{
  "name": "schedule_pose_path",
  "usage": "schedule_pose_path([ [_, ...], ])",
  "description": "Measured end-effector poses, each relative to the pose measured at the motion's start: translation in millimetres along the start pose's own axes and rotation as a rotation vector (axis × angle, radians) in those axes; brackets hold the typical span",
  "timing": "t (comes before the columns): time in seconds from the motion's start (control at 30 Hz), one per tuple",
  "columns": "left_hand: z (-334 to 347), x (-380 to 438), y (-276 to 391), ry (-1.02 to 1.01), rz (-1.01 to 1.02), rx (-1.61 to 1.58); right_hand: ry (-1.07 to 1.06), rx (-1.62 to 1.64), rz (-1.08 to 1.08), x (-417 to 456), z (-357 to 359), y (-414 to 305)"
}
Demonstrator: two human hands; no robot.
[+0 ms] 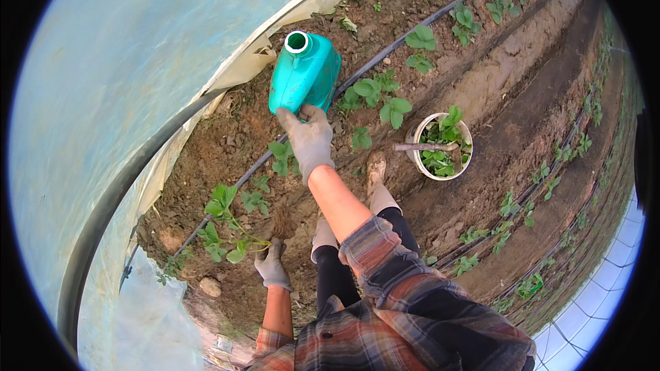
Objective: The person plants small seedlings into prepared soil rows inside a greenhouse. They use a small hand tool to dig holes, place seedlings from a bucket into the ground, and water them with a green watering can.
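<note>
My left hand point(273, 265), in a grey glove, grips the base of an uprooted strawberry plant point(238, 232); its leaves spread to the left and its brown roots point(283, 220) stick out above the hand. My right hand point(311, 140), gloved likewise, holds the lower end of a teal plastic jug point(304, 74) whose round white-rimmed mouth faces up, with no cap on it. The jug is beside a black drip hose. To the right stands a white bucket point(412, 152) with green leaves and a hand tool point(425, 147) lying across its top.
A black drip hose point(381, 54) runs along the soil bed among small strawberry plants point(369, 90). Plastic sheeting point(154, 36) and a thick dark pipe point(111, 190) border the left. A stone point(210, 286) lies at lower left. More planted rows stretch to the right.
</note>
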State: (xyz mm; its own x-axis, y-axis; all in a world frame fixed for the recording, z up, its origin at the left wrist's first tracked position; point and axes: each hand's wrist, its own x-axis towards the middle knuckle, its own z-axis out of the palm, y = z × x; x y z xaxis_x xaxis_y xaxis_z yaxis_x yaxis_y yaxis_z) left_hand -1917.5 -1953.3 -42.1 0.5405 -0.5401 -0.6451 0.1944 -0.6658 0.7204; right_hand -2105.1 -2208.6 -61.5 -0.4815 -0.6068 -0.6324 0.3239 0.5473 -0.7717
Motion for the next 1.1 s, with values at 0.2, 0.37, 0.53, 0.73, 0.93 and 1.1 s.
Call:
schedule_pose_path([
  [0.2,-2.1,-7.3,-2.3,0.043,-0.004,-0.019,-0.072,-0.403,-0.080,15.9,7.5,-17.8],
  [0.37,-2.8,-13.8,-4.9,0.095,-0.022,-0.054,-0.250,0.278,0.165,29.7,9.2,-29.7],
  [0.53,-6.7,-19.3,-15.7,0.106,-0.023,-0.067,-0.252,0.490,0.168,48.1,4.1,-33.9],
  [0.73,-9.5,-20.1,-29.4,0.103,-0.056,-0.059,-0.281,0.836,0.147,90.1,-28.7,-56.3],
  [0.93,-4.5,-12.5,-21.3,0.061,-0.073,-0.065,-0.221,0.901,0.063,109.7,-32.5,-73.1],
  [1.1,-3.4,-7.2,-14.7,0.046,-0.068,-0.052,-0.161,0.753,-0.035,132.4,-38.3,-78.7],
])
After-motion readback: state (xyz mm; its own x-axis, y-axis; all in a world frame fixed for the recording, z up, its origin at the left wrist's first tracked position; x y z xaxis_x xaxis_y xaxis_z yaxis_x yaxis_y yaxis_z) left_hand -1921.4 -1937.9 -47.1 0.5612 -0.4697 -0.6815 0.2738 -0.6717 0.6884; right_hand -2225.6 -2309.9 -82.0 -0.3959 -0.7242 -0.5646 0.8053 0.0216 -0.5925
